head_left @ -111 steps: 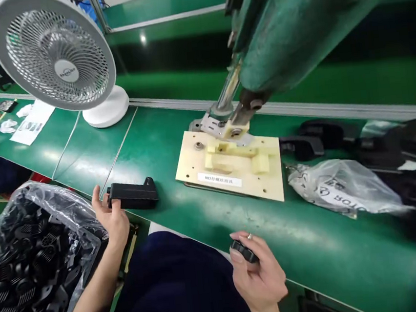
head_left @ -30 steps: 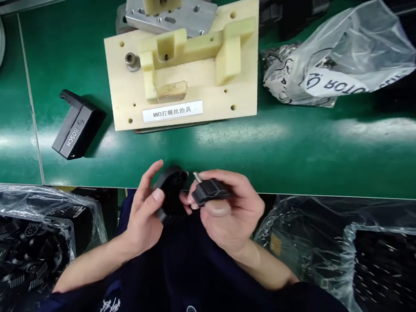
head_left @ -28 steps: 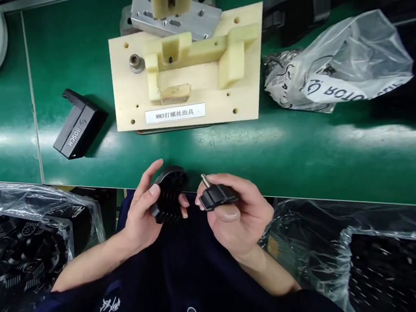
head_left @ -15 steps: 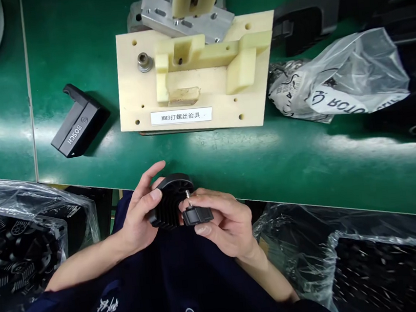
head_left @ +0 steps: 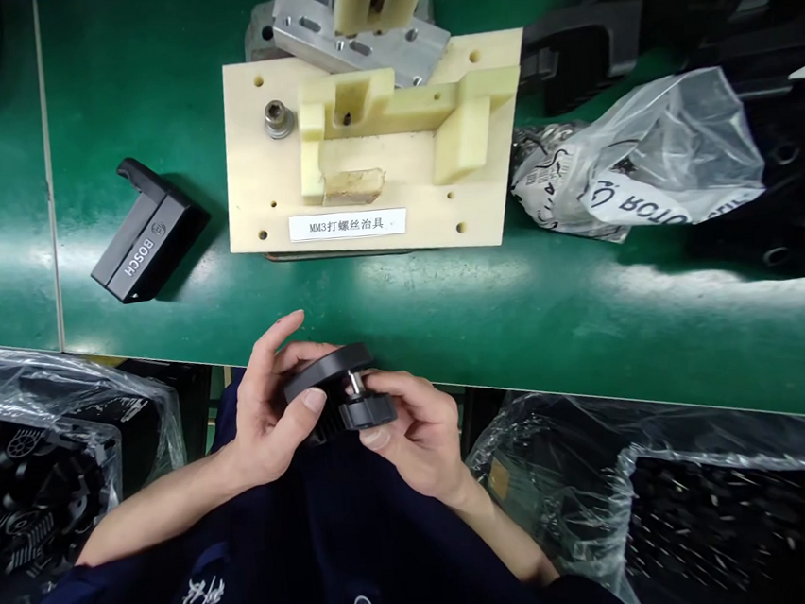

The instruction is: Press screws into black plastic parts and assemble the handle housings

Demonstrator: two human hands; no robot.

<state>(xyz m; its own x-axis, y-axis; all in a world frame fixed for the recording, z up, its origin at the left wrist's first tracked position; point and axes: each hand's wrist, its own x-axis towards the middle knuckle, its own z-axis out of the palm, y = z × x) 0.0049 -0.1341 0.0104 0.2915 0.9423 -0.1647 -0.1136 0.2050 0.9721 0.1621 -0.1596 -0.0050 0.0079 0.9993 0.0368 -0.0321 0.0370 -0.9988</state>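
Note:
Close to my body, below the table's front edge, my left hand point(head_left: 267, 415) grips a black plastic part point(head_left: 329, 368) with a rounded rim and ribs. Its thumb lies on the near side, and the index finger sticks out. My right hand point(head_left: 422, 433) pinches a black knob point(head_left: 368, 412) with a metal threaded stud, between thumb and fingers. The stud points up at the underside of the rim; whether its tip has entered a hole there I cannot tell. Beyond both hands, a cream fixture point(head_left: 255, 183) with raised yellow blocks sits on the table.
On the green table point(head_left: 590, 331) lie a black BOSCH-marked part point(head_left: 147, 236) at left and a clear bag of small metal pieces point(head_left: 673, 152) at right. Plastic-lined bins of black parts point(head_left: 29, 490) and knobs point(head_left: 736, 517) flank me. Metal bracketry point(head_left: 363, 35) stands behind the fixture.
The ribbed part has tilted so its rim now faces over the knob. My right hand has moved slightly left, bringing the stud up against the rim's underside.

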